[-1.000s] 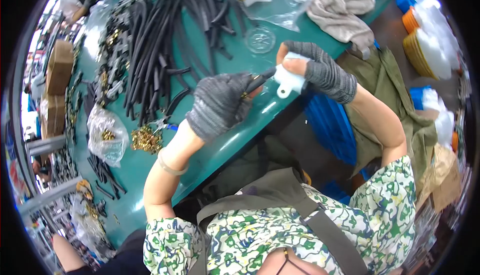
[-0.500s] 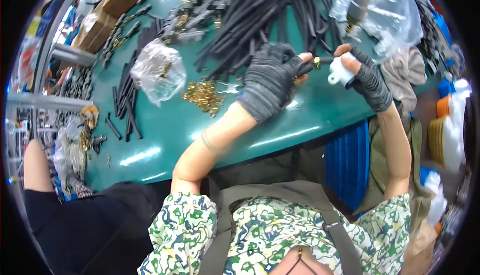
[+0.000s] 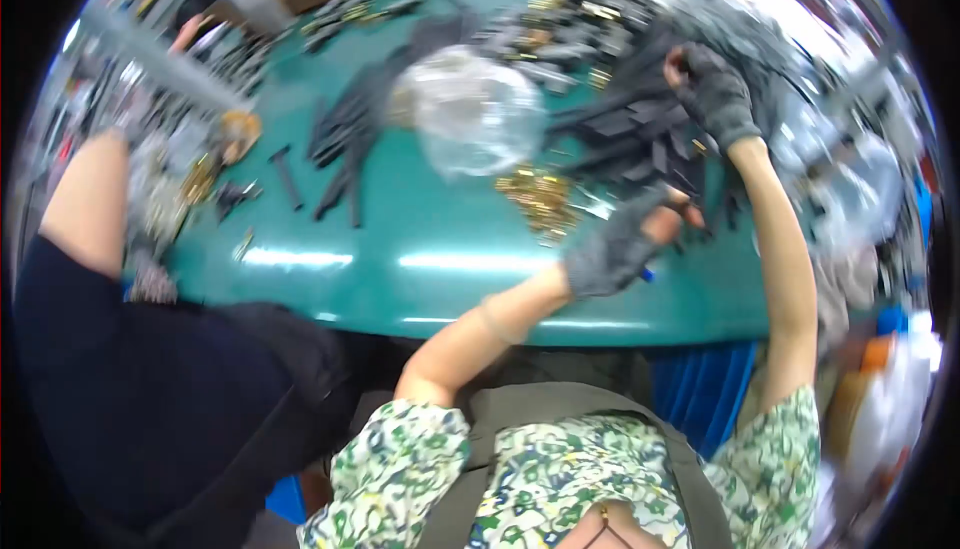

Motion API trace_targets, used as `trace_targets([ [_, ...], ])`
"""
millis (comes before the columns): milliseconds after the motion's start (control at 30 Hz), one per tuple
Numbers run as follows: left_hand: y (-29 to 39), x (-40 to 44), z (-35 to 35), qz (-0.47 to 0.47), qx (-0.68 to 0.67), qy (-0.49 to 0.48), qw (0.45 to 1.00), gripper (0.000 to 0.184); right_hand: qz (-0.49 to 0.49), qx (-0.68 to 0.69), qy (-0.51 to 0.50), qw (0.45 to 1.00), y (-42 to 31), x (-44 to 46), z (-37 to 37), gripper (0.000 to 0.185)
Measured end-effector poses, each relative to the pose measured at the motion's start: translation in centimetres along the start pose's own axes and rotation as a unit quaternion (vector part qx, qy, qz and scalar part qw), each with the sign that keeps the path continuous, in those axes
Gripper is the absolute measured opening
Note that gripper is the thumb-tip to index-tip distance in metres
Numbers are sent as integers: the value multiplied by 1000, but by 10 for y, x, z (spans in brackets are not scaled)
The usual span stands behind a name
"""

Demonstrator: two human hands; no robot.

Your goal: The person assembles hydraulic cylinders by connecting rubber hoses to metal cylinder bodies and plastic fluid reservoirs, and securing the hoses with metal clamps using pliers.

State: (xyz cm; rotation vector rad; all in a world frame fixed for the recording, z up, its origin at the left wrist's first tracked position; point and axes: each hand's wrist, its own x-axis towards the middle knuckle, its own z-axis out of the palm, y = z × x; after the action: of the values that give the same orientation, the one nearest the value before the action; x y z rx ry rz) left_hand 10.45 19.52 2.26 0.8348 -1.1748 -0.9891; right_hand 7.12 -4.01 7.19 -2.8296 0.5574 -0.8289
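My left hand [image 3: 625,239], in a grey fingerless glove, is low over the green table, beside a small heap of brass fittings [image 3: 540,201]. Its thumb and fingers are drawn together; blur hides what they hold, if anything. Close under it is a small blue piece [image 3: 648,274]. My right hand [image 3: 715,94], gloved alike, reaches farther out over a large pile of dark tubes [image 3: 640,134]. Its bare fingertips curl inward, and I cannot make out anything in them.
A clear plastic bag [image 3: 475,114] lies left of the brass heap, near more dark tubes [image 3: 345,149]. Grey parts with brass ends [image 3: 570,29] are piled at the back. Another person's dark-clothed leg [image 3: 180,379] is at left. Plastic bags [image 3: 850,189] lie at right.
My hands have moved apart: the right went up and outward over the tubes, the left lower. The white piece and brass-ended tube between them no longer show. The view has turned left.
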Motion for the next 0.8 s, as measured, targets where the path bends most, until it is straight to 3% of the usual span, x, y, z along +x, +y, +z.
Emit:
trace_targets([
  [67, -4, -4, 0, 52, -169, -4, 984, 26, -30, 77, -123, 989, -48, 25, 31, 29],
  [100, 6, -6, -4, 186, -42, 53, 980, 23, -79, 116, -139, 980, -63, 35, 50, 34],
  [133, 2, -2, -14, 70, 46, 37, 996, 21, -107, 130, -195, 966, -56, 50, 87, 34],
  [167, -1, 0, -20, 196, 104, 106, 969, 18, -116, 77, -199, 970, -46, 65, 120, 40],
  [200, -9, 3, -17, 280, -72, 163, 943, 19, -227, -20, -191, 955, -32, 96, 156, 43],
  [233, -15, -2, -22, 216, 38, 221, 950, 22, -232, -47, -194, 952, -27, 110, 173, 43],
  [333, -2, -4, -31, 174, -98, 225, 954, 23, -213, -65, -213, 951, -55, 137, 199, 43],
  [433, 6, -13, -50, 159, -91, 227, 956, 24, -199, -74, -213, 954, -68, 148, 201, 43],
  [467, -37, 14, -24, 156, -86, 240, 954, 23, -184, -67, -222, 955, -25, 137, 207, 43],
  [633, -35, 17, -20, 181, -65, 235, 953, 24, -166, -54, -214, 961, -4, 139, 194, 43],
  [800, -52, 24, -34, 143, -55, 215, 965, 28, -153, -14, -201, 967, 5, 140, 179, 43],
])
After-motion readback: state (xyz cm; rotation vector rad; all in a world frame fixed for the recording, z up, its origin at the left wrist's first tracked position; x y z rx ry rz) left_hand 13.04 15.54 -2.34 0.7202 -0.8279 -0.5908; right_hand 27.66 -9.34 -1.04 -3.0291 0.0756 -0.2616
